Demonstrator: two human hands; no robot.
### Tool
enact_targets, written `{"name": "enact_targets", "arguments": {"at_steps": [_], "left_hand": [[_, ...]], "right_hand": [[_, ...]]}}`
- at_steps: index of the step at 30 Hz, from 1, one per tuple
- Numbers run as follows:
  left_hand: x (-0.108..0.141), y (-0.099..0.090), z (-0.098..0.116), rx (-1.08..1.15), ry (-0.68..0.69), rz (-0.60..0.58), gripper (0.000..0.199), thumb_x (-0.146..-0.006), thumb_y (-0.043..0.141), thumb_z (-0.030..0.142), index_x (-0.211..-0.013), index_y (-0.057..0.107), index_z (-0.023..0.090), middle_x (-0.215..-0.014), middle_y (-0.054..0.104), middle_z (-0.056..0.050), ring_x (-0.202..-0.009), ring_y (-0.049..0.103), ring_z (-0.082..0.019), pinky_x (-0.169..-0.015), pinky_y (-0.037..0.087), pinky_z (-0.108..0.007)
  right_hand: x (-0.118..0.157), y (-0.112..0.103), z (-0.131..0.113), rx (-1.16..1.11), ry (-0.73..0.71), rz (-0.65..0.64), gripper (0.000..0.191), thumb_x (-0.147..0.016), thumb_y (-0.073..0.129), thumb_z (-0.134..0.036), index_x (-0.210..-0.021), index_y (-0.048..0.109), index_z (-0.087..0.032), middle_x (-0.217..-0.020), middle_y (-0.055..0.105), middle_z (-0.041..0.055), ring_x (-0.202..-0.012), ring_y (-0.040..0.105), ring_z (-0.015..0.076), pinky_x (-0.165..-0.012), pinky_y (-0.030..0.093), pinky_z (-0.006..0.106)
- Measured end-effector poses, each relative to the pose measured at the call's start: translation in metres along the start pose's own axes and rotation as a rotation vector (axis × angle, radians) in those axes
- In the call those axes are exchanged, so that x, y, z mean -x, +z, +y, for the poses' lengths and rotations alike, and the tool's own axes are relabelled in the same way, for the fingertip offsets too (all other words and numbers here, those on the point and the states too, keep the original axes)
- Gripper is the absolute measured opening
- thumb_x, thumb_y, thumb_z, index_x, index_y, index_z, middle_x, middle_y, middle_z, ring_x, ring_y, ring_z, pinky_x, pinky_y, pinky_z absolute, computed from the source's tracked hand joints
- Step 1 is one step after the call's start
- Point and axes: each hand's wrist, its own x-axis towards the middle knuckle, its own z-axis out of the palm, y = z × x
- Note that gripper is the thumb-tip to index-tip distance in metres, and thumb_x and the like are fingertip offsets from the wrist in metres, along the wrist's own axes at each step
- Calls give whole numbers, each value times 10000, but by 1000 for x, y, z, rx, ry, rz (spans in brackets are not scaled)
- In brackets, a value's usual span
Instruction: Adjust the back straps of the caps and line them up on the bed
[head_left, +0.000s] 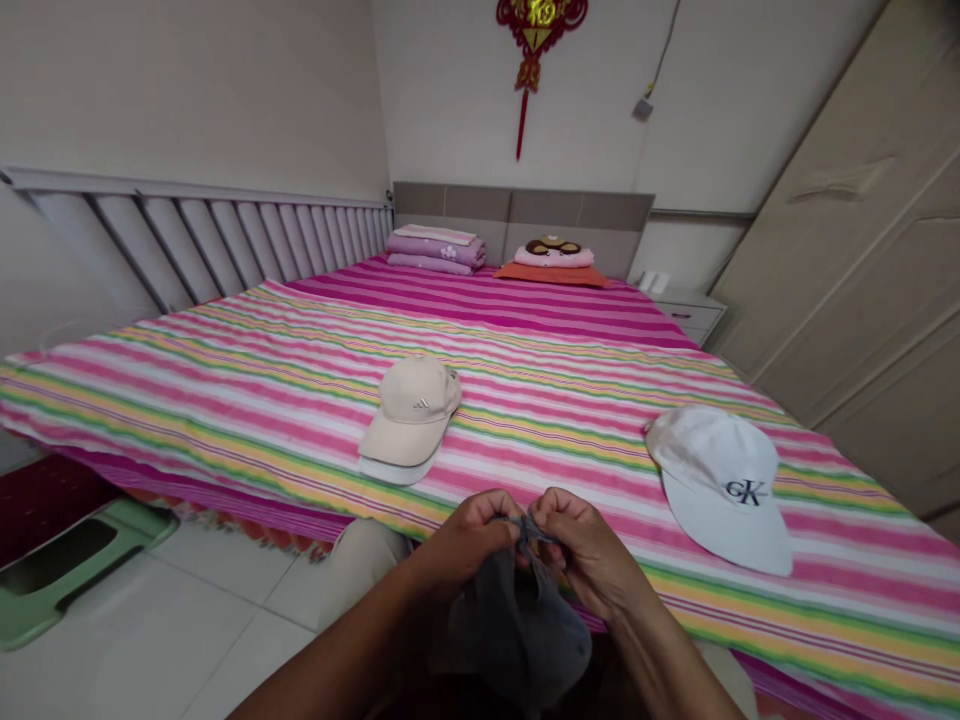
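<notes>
"At six o'clock, low in my remote view, the left hand (471, 545) and the right hand (585, 548) sit close together over the wearer's lap."

"Are they gripping anything?"

"Both are. I see thumbs and fingers pinched on the dark grey cap (510, 625), the left on one side of a narrow strap (526, 528), the right on the other. The rest of the cloth hangs below them, a small round eyelet near its edge. I can't tell whether the strap ends are joined; the fingers cover them."

"And around them?"

"Taking the middle of my view as the dial, a beige cap (411, 400) lies close in at eight o'clock, its bill towards seven. Farther out at four lies a white cap (716, 460) with dark letters on its front. Both rest on a striped cover (555, 440)."

"Anything beyond the bed?"

"A green stool (139, 520) stands on the floor at eight, near the left edge. Up at eleven, folded purple bedding (431, 250) is stacked by the headboard (472, 205); at one, a pink folded pile (551, 258) lies on something orange. A red ornament (517, 120) hangs on the wall at twelve."
</notes>
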Motion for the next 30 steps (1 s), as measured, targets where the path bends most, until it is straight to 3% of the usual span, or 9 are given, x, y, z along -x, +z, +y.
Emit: {"name": "enact_targets", "arguments": {"at_steps": [14,30], "left_hand": [[1,-3,0,49,-10,-67,219,-604,662,264,-710,512,144,-567,616,-14,-479,535,-88,-458,375,-169],[-2,-4,0,69,-17,-77,144,-631,643,239,-651,565,120,-527,634,-29,-442,548,-93,-440,383,-168]], "right_hand": [[-4,-16,-1,-57,120,-96,240,-580,728,-259,-581,527,-128,-411,432,-65,-351,281,8,-341,174,133],[-4,-21,-8,150,194,-161,251,-552,755,-257,-574,541,-128,-442,503,-47,-348,386,18,-356,203,137]]}}
